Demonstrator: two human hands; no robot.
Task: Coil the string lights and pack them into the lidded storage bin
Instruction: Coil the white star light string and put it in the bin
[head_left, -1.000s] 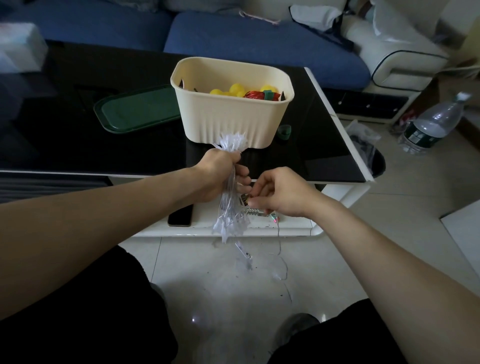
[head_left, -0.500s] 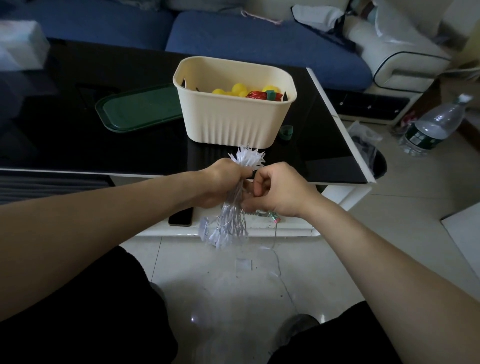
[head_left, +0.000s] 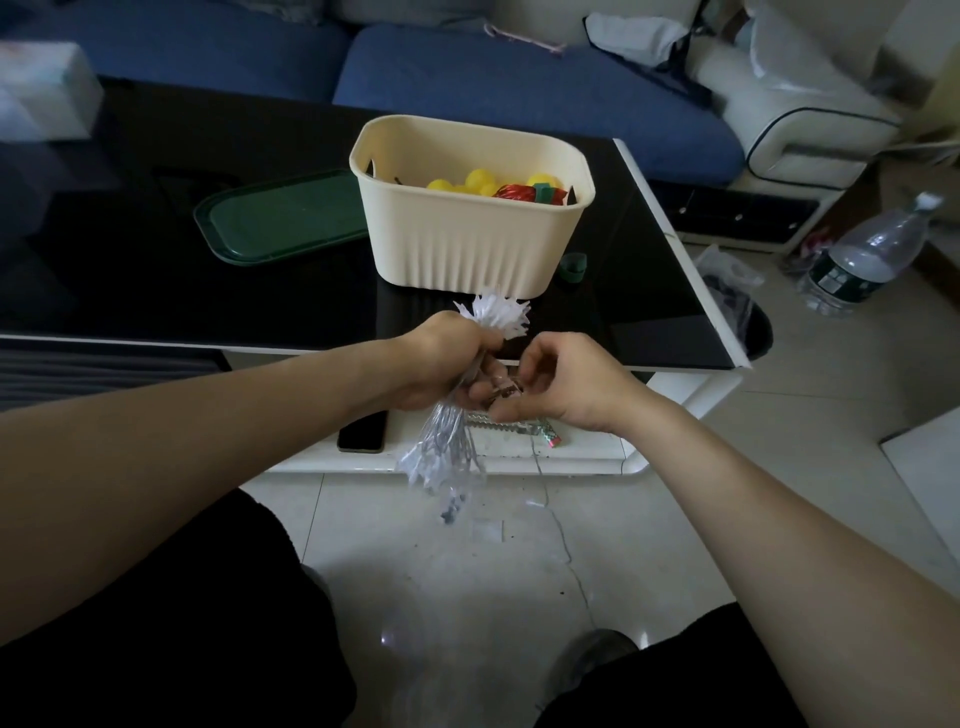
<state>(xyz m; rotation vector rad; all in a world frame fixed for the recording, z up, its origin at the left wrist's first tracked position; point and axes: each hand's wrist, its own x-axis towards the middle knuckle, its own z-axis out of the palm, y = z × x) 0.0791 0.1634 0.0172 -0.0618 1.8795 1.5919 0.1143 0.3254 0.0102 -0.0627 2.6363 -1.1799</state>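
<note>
White string lights (head_left: 447, 457) bunched in left hand (head_left: 447, 364), right hand (head_left: 561, 384) pinching

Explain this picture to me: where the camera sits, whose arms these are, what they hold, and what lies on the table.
The camera sits on a person's head and looks down at their own arms. The left hand grips a bundle of string lights; a thin wire trails from it to the floor. The right hand pinches at the bundle beside it. On the black glass table stand a cream storage bin, open, with yellow and red items inside, and its green lid lying flat beside it.
</note>
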